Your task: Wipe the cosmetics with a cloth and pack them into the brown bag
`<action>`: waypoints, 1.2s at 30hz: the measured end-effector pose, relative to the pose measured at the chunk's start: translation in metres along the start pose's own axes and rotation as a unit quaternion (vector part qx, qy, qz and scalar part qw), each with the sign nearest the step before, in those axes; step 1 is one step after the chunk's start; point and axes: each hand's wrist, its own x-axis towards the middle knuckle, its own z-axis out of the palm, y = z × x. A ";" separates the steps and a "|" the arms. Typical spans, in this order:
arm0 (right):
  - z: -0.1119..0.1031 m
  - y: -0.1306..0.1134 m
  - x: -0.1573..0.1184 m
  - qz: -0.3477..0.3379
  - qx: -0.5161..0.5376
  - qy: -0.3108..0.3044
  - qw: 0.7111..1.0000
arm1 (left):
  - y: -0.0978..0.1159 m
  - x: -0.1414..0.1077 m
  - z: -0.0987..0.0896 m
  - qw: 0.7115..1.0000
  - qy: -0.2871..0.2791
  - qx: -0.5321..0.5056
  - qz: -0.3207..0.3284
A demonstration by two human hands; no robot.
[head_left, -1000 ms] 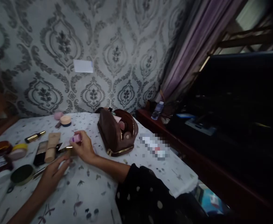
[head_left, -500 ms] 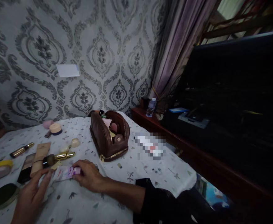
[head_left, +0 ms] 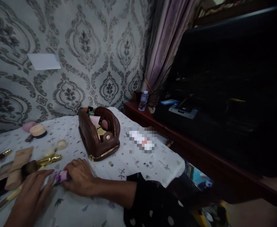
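A small tube in white, pink and purple point(head_left: 62, 175) lies low over the sheet between my two hands. My right hand point(head_left: 80, 178) is closed around its right end. The fingers of my left hand point(head_left: 31, 195) press on its left end and hide most of that part. Just past my left hand are a makeup brush with dark bristles and a gold handle point(head_left: 49, 160), a tan squeeze tube point(head_left: 19, 167) and a black flat case point(head_left: 1, 181). Beyond my right hand, a brown makeup bag point(head_left: 88, 135) stands unzipped, filled with several cosmetics.
A small cream jar point(head_left: 61, 144), a round peach container point(head_left: 38, 130) and a pink sponge-like item point(head_left: 29, 126) sit farther back. A blurred-out white item point(head_left: 141, 140) lies right of the bag. A water bottle point(head_left: 143, 101) stands on the red-brown ledge point(head_left: 135, 110).
The view has swung right, so everything appears shifted left. My left hand has come further over the tube, covering more of it. My right hand keeps its hold.
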 end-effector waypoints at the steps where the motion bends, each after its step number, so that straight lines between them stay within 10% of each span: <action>1: 0.000 0.000 0.000 -0.001 -0.002 -0.003 1.000 | 0.008 0.004 0.002 1.000 -0.002 0.001 0.022; 6: -0.003 0.000 0.003 0.015 -0.011 -0.015 1.000 | 0.034 0.022 0.012 0.995 0.003 0.002 0.100; 17: 0.004 0.005 0.006 0.027 0.079 0.010 0.996 | 0.049 0.028 0.003 0.994 -0.089 -0.058 -0.037; 36: 0.010 0.014 0.007 -0.011 0.132 0.040 0.990 | -0.001 0.029 -0.014 0.974 -0.132 0.118 -0.142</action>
